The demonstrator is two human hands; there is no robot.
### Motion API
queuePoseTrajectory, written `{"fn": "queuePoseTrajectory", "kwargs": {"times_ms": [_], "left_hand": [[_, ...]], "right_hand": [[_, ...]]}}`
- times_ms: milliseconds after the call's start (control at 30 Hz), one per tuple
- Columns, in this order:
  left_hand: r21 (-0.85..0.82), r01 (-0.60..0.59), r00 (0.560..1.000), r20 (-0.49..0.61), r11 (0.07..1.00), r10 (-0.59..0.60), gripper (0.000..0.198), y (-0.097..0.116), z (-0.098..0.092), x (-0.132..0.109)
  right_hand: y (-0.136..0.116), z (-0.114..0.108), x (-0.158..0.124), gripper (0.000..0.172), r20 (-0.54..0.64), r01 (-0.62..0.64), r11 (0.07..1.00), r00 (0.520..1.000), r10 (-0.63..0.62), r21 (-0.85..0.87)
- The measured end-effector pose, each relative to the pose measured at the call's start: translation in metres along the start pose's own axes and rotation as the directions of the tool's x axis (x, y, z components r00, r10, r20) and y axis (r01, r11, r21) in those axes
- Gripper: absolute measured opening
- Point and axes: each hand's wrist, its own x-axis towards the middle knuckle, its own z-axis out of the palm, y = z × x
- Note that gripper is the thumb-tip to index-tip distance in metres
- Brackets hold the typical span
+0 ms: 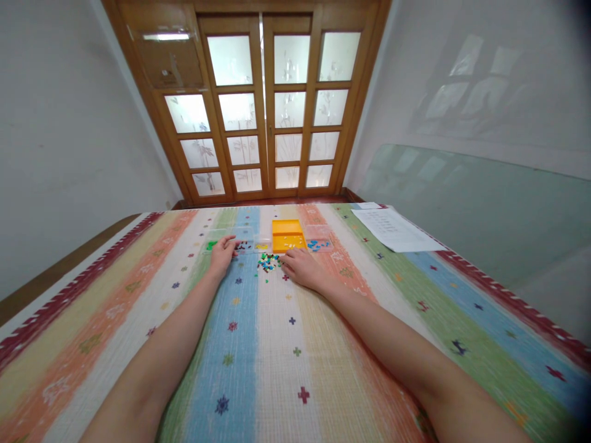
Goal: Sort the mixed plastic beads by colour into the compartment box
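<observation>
A small heap of mixed-colour little pieces [268,263] lies on the striped cloth, with green, blue, white, yellow and dark bits in it. My right hand [299,267] rests at the heap's right edge, fingertips bent together against it; what they pinch, if anything, is too small to make out. Left of the heap, my left hand [222,255] is over clear trays, its fingers apart beside dark pieces [244,245]. Green pieces [211,245] show to its left. Behind the heap are yellow pieces [261,247] and an open orange box [287,227] holding white pieces. Blue pieces [318,245] lie in a clear tray on the right.
A striped, patterned tablecloth [277,344] covers the table. Printed paper sheets [392,229] lie at the far right. Beyond the table's far edge stand wooden doors with glass panes [263,111]. A pale glass panel [462,203] leans along the right wall.
</observation>
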Motion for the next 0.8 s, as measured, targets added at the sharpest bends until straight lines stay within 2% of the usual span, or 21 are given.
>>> {"fn": "queuePoseTrajectory", "kwargs": {"times_ms": [133,233,300,467,800], "left_hand": [[0.21,-0.16,0.986,0.068,0.964,0.149,0.032,0.006,0.005,-0.008],[0.359,-0.319,0.946,0.173,0.877,0.273,0.03,0.012,0.011,-0.016],[0.417,-0.389,0.918,0.246,0.821,0.31,0.03,0.014,0.015,-0.022],[0.448,-0.49,0.864,0.363,0.747,0.349,0.028,0.018,0.026,-0.031],[0.431,-0.583,0.798,0.463,0.689,0.386,0.025,0.02,0.035,-0.037]], "right_hand": [[0.0,0.0,0.0,0.019,0.007,-0.014,1.0,1.0,0.014,-0.003],[0.0,0.0,0.001,0.019,0.001,-0.013,1.0,1.0,0.013,-0.006],[0.0,0.001,0.001,0.018,-0.001,-0.01,1.0,1.0,0.01,-0.017],[0.0,0.005,0.003,0.015,-0.006,0.015,0.999,1.0,-0.015,-0.042],[0.001,0.007,0.003,0.017,-0.031,0.053,0.998,0.998,-0.052,0.018]]}}
